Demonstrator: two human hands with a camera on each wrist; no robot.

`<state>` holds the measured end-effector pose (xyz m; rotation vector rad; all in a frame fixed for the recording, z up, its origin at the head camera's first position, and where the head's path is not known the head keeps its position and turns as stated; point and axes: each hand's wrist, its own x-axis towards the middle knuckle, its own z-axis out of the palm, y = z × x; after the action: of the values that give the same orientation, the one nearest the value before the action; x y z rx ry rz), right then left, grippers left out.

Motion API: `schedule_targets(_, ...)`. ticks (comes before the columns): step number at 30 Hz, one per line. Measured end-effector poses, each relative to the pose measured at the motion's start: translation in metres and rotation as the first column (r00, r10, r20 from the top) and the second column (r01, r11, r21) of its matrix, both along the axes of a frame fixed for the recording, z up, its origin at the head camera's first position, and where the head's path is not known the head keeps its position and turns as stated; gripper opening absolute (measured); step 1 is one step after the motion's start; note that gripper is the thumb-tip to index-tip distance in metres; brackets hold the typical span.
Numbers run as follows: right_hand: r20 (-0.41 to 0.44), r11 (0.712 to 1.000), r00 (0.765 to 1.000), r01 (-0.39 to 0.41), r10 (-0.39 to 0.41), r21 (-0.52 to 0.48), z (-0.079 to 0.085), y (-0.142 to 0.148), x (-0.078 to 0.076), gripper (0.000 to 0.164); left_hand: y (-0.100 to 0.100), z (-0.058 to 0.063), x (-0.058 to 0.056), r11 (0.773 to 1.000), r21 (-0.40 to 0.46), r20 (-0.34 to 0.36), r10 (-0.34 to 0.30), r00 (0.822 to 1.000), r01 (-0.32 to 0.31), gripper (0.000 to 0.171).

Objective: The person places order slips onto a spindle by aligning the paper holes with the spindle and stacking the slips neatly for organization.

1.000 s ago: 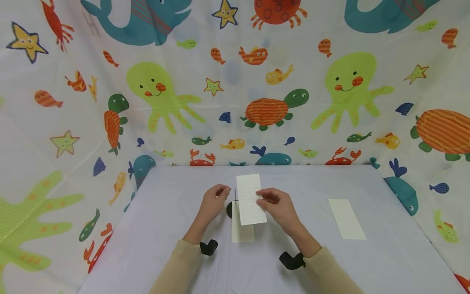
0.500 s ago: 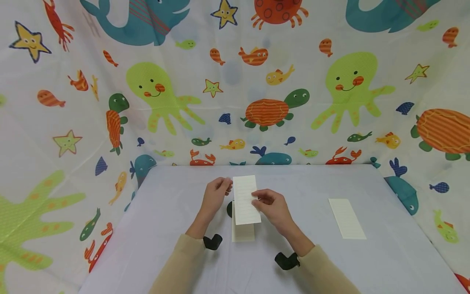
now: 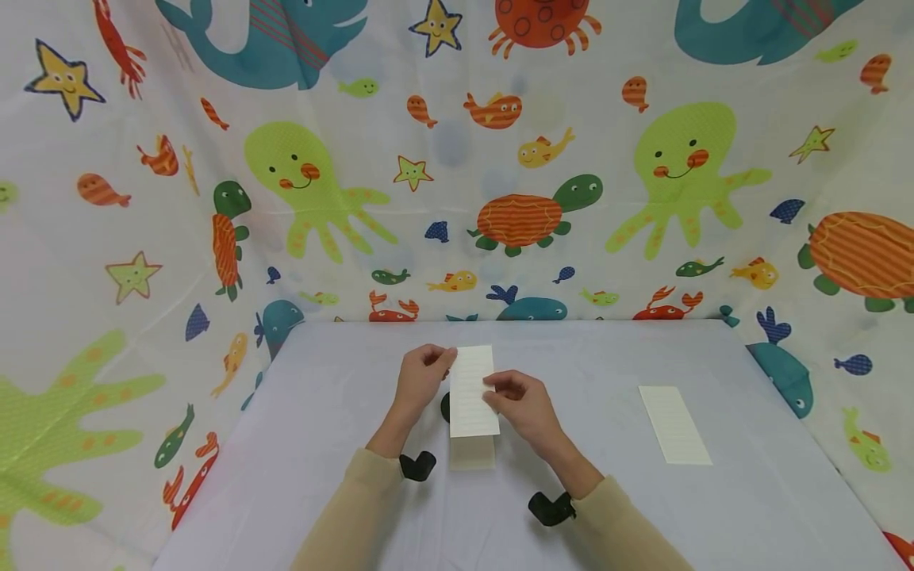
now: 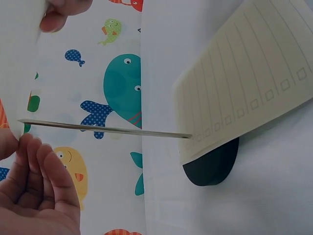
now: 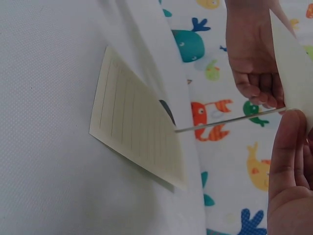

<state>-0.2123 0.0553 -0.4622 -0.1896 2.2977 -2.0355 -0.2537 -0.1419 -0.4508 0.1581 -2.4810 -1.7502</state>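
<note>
A lined paper sheet [image 3: 471, 396] is held up over a paper spike. My left hand [image 3: 420, 382] pinches its upper left edge between thumb and fingers. My right hand [image 3: 523, 404] pinches the right edge around mid-height. In the left wrist view the thin metal spike [image 4: 107, 129] rises to the held sheet, its tip at the paper beside the left fingertips; whether it has pierced the paper I cannot tell. Lower on the spike lies another lined sheet [image 4: 244, 93], pierced near one end, with small checkbox squares along a side. The black round base [image 4: 212, 164] shows partly beneath it.
A further lined sheet [image 3: 674, 425] lies on the white-covered table [image 3: 600, 349] at the right. Behind the table hangs a curtain [image 3: 443, 190] printed with sea animals. Black wrist devices [image 3: 552, 509] sit at the sleeve cuffs.
The held sheet has moved left and straightened over the spike, now covering it in the head view. My left hand, earlier beside the sheet, now pinches its edge; my right hand has shifted left.
</note>
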Motion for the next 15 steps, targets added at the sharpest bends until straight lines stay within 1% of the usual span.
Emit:
schedule_targets(3,0.008,1.0,1.0,-0.001,0.001,0.004,-0.0009,-0.0005,0.0001,0.022,0.0002,-0.0015,-0.0002,1.0,-0.008,0.007,0.004,1.0,-0.004,0.028)
schedule_targets(7,0.011,1.0,1.0,0.002,-0.002,0.01,-0.0015,-0.0008,0.0003,0.021,0.0011,-0.0005,0.0006,1.0,-0.008,0.014,0.01,1.0,-0.009,0.026)
schedule_targets(15,0.017,1.0,1.0,-0.004,0.005,-0.007,0.0007,-0.0021,0.0006,0.022,0.0008,-0.0006,0.0004,1.0,-0.005,-0.003,0.012,1.0,-0.012,0.026)
